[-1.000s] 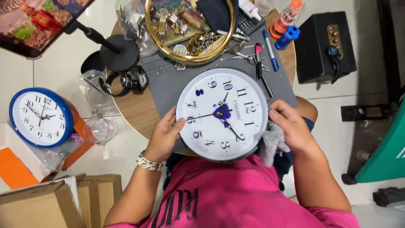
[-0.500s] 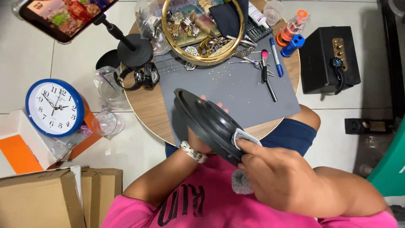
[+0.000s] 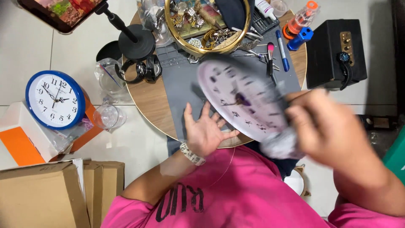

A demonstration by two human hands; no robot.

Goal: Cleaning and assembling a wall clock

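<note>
White wall clock (image 3: 247,101) sits tilted, face up, over the grey mat (image 3: 177,84), blurred. Left hand (image 3: 205,131) under its lower-left edge, fingers spread wide, palm up. Right hand (image 3: 327,128) at its lower-right edge with a pale cloth (image 3: 280,147); grip too blurred, cannot tell.

Person wears a bright pink short-sleeved tee w/ big black block lettering across the chest, seen upside down from the head cam; fabric is plain otherwise, w/ a few soft folds. Sleeves end around upper arm, forearms bare. Left hand (image 3: 205,131) has a pale, light-coloured band at the wrist, looks like a watch or bracelet w/ a chunky segmented strap. Right hand (image 3: 327,128) is motion-blurred, so can't tell if rings or a band are worn there. A thin light thread or cord runs across the shirt front below the left wrist. Dark blue legwear shows past the shirt
</note>
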